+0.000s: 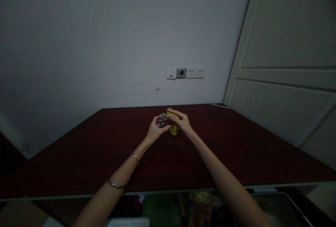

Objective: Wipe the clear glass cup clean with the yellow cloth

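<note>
My left hand (157, 128) is closed round a small, rounded see-through item (163, 120) with shiny highlights, perhaps glass or plastic. Its exact kind is too small and dark to make out. In my right hand (183, 122) is a soft-looking yellow cloth (173, 129), pinched between thumb and fingers. The lower part of the cloth hangs down towards the tabletop. Both hands meet over the middle of the dark red table (110, 150), with the cloth right beside the see-through item. Whether the two touch is hard to tell.
Behind the table stands a pale wall with sockets (195, 73). A panelled door (283, 62) rises at the right. Below the front edge lies an open storage space with a green item (160, 210), packets and a white object (128, 222).
</note>
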A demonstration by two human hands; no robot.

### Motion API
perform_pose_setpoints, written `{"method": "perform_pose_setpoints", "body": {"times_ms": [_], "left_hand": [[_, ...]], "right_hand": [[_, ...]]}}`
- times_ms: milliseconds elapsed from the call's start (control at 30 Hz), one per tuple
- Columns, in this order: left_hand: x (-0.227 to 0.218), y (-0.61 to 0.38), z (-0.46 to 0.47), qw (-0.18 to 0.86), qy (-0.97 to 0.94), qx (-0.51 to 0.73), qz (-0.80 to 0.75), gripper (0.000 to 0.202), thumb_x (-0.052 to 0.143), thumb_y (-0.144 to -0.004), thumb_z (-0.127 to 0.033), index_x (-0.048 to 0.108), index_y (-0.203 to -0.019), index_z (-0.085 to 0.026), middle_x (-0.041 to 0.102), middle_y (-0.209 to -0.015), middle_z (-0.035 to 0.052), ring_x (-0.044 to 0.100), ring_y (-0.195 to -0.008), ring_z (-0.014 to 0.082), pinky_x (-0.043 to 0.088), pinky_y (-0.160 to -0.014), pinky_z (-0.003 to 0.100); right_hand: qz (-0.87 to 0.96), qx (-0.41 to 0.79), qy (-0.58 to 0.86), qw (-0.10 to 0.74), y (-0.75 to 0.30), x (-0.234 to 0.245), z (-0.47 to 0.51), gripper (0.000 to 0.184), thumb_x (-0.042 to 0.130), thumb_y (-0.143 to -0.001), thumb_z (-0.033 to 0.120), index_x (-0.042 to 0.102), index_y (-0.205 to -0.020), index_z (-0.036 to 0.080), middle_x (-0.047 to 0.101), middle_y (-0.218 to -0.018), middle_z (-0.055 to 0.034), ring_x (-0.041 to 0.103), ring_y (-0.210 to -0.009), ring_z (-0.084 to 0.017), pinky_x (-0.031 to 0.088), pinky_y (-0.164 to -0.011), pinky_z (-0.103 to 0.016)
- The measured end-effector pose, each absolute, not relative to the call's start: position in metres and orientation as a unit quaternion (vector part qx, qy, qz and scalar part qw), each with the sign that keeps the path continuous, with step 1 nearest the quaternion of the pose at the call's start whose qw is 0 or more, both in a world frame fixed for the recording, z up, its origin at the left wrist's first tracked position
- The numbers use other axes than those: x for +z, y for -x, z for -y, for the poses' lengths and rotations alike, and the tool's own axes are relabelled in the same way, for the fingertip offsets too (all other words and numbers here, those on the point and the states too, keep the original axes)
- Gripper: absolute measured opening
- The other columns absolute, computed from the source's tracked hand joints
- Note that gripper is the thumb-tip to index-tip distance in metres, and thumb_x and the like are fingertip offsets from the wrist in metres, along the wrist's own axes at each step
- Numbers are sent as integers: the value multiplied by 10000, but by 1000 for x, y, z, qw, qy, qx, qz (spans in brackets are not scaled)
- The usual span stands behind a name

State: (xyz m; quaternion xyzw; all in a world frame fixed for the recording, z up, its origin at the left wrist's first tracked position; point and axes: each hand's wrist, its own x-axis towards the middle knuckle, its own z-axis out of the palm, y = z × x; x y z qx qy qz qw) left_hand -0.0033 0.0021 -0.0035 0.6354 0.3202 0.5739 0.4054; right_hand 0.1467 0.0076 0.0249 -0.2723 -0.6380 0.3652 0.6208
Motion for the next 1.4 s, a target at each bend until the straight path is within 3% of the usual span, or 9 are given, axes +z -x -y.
{"method": "perform_pose_setpoints", "body": {"times_ms": [467, 767, 967, 1167, 1400], "left_hand": [[-3, 2, -1, 405, -640, 559, -340, 591, 773, -532, -224, 450, -1017, -130, 600, -950, 68, 613, -834, 160, 494, -792, 322], [-3, 0, 0, 411, -645, 550, -334, 615, 787, -502, -188, 445, -1010, -137, 589, -957, 64, 603, -852, 162, 480, -809, 330], [-1, 0, 1, 410, -634, 565, -333, 574, 770, -536, -201, 446, -1006, -140, 587, -949, 59, 589, -860, 156, 472, -813, 329], [-8, 0, -2, 404, -652, 547, -335, 644, 786, -505, -206, 422, -1034, -148, 570, -992, 68, 593, -864, 159, 470, -813, 329], [-19, 3, -12, 354, -652, 544, -393, 654, 785, -469, -175, 477, -1045, -143, 612, -934, 61, 595, -852, 183, 462, -791, 327]], "right_hand": [[691, 301, 248, 608, -150, 21, -12, 176, 691, -662, 306, 716, -811, 217, 659, -969, -45, 579, -969, -202, 416, -901, -335], [673, 322, 270, 608, -149, 20, -16, 210, 662, -688, 348, 702, -843, 213, 668, -921, -42, 594, -904, -192, 436, -860, -333], [719, 302, 223, 586, -148, 20, -11, 169, 669, -693, 311, 705, -840, 235, 631, -1017, -42, 567, -978, -192, 418, -888, -329], [671, 302, 278, 618, -145, 17, -16, 208, 642, -711, 349, 701, -853, 209, 669, -906, -53, 598, -889, -195, 445, -847, -339], [775, 205, 254, 541, -144, 21, 1, 148, 650, -720, 301, 704, -848, 251, 590, -1042, -38, 544, -992, -189, 411, -893, -340]]}}
